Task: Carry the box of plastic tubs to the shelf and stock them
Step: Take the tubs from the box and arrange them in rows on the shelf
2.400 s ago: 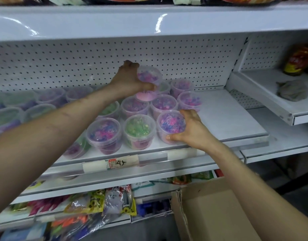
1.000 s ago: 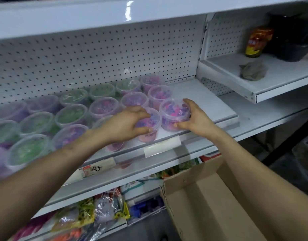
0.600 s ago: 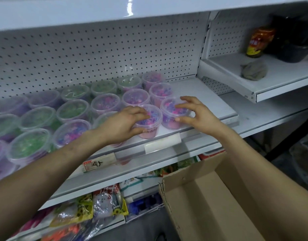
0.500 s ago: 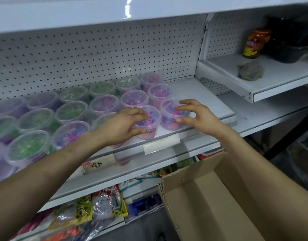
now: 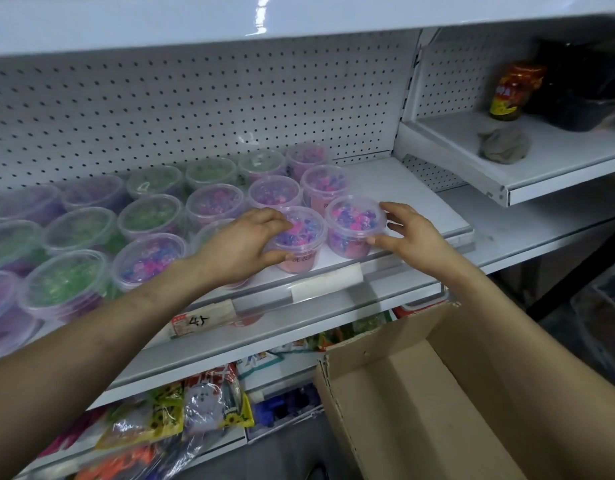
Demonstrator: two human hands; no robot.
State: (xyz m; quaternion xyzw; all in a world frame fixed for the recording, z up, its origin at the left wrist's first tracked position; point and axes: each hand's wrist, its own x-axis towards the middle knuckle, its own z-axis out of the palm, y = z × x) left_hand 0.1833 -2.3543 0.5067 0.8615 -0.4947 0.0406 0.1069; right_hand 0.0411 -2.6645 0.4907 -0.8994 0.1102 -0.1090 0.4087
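Note:
Several clear plastic tubs of pink, purple and green beads stand in rows on the white shelf (image 5: pixel 396 178). My left hand (image 5: pixel 240 247) is closed around the front-row tub (image 5: pixel 302 237), thumb at its front and fingers over its lid; the tub rests on the shelf. To its right stands the end tub (image 5: pixel 354 221). My right hand (image 5: pixel 411 237) is beside that tub with fingers spread, the thumb tip at its side. The cardboard box (image 5: pixel 403 403) sits below at the lower right, its visible inside bare.
A price tag (image 5: pixel 198 322) is on the shelf's front rail. The right-hand bay holds a jar (image 5: pixel 510 93), a grey lump of cloth (image 5: pixel 503 145) and a dark container (image 5: pixel 583 102). Packets of snacks (image 5: pixel 195 410) fill the lower shelf.
My left hand brought a tub from the back down to the front row and still holds it. My right hand set the end tub down and opened its fingers.

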